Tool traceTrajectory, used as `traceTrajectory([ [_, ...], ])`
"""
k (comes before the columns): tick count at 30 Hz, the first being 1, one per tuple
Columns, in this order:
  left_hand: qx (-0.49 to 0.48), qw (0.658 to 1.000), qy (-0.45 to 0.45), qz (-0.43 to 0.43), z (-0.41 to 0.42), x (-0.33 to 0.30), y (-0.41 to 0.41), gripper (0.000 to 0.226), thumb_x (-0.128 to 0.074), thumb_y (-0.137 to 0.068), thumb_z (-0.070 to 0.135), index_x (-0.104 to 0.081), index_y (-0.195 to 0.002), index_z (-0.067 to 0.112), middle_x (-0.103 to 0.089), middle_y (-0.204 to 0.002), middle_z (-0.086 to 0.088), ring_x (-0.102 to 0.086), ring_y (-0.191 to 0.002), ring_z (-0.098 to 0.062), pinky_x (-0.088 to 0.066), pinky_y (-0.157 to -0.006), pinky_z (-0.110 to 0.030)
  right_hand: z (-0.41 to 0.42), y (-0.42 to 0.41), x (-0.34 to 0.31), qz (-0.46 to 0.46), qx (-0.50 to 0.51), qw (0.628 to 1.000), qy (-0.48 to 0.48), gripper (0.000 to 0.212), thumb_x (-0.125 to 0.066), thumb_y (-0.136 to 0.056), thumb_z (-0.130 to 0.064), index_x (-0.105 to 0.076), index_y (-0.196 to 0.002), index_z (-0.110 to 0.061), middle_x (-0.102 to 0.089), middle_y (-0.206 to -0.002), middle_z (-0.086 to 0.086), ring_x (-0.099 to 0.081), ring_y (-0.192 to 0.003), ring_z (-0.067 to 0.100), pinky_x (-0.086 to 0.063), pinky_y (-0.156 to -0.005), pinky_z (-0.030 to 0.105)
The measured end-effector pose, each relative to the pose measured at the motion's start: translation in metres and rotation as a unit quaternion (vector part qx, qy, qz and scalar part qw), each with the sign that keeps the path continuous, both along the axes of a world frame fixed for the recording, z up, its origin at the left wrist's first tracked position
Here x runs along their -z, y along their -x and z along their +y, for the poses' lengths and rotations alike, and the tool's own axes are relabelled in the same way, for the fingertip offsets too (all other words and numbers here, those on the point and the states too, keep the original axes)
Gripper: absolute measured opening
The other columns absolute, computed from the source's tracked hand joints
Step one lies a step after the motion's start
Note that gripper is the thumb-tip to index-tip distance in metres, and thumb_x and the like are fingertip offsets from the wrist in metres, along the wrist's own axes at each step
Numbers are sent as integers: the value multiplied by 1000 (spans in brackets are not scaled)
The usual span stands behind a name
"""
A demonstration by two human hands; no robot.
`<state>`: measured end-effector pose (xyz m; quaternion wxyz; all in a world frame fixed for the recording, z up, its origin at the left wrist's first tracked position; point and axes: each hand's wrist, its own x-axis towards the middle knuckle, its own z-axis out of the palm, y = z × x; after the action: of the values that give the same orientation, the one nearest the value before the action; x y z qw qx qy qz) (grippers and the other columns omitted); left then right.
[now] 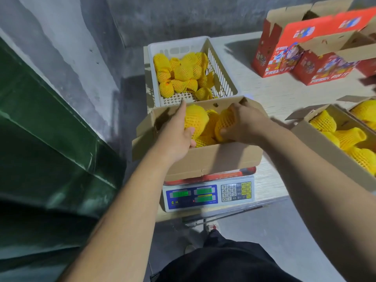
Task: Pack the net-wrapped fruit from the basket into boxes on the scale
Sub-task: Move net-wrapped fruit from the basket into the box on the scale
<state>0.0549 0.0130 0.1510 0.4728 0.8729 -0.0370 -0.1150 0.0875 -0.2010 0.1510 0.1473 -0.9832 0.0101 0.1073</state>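
An open cardboard box [207,159] sits on a white electronic scale [209,195] with a blue display panel. Inside the box lie several fruits in yellow foam net. My left hand [179,133] grips one net-wrapped fruit [196,119] at the box's left side. My right hand [242,124] grips another net-wrapped fruit [224,124] at the box's right side. Behind the box stands a white plastic basket [223,78] holding several more net-wrapped fruits [181,73].
To the right lies another open cardboard box [317,143] with yellow net-wrapped fruit. Red printed fruit boxes [305,53] stand open at the back right of the table. A dark green sheet [40,139] fills the left. A grey concrete wall rises behind.
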Motion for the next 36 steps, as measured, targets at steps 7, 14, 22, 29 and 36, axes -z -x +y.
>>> traceTrajectory([
  [7, -99, 981, 89, -144, 21, -16, 4, 38, -53, -109, 26, -55, -146, 32, -62, -139, 20, -66, -113, -1, -59, -90, -25, -16, 20, -8, -120, 70, 974, -180, 71, -79, -78, -28, -44, -139, -17, -41, -122, 6, -54, -103, 28, -53, -89, 44],
  [14, -69, 986, 120, -89, 24, -9, 16, 29, -63, -103, 27, -64, -130, 36, -68, -125, 19, -69, -108, -4, -58, -95, -30, 21, 44, -30, -209, 86, 922, -315, 74, -70, -69, -44, -51, -139, -25, -35, -122, 2, -53, -101, 11, -50, -100, 31],
  [22, -17, 980, 165, -109, 40, -3, 39, 42, -63, -100, 10, -67, -137, 29, -73, -125, 16, -65, -123, -5, -58, -101, -36, 78, 58, -33, -139, -51, 905, -400, 71, -79, -82, -17, -38, -140, -11, -53, -130, 17, -56, -121, 31, -50, -101, 52],
  [29, -61, 969, 195, -136, 61, 3, 49, 50, -58, -103, 8, -56, -151, 23, -65, -143, 0, -64, -129, -19, -57, -105, -42, 94, 62, -34, -101, -111, 901, -407, 75, -87, -82, -23, -45, -144, -16, -49, -136, 18, -56, -124, 31, -51, -105, 49],
  [36, -101, 948, 260, -151, 63, 2, 58, 40, -56, -104, 16, -61, -141, 30, -64, -144, 0, -60, -134, -17, -54, -108, -44, 105, 66, -42, -92, -101, 868, -478, 66, -86, -83, -23, -49, -132, 1, -64, -121, 25, -65, -115, 36, -56, -95, 56],
])
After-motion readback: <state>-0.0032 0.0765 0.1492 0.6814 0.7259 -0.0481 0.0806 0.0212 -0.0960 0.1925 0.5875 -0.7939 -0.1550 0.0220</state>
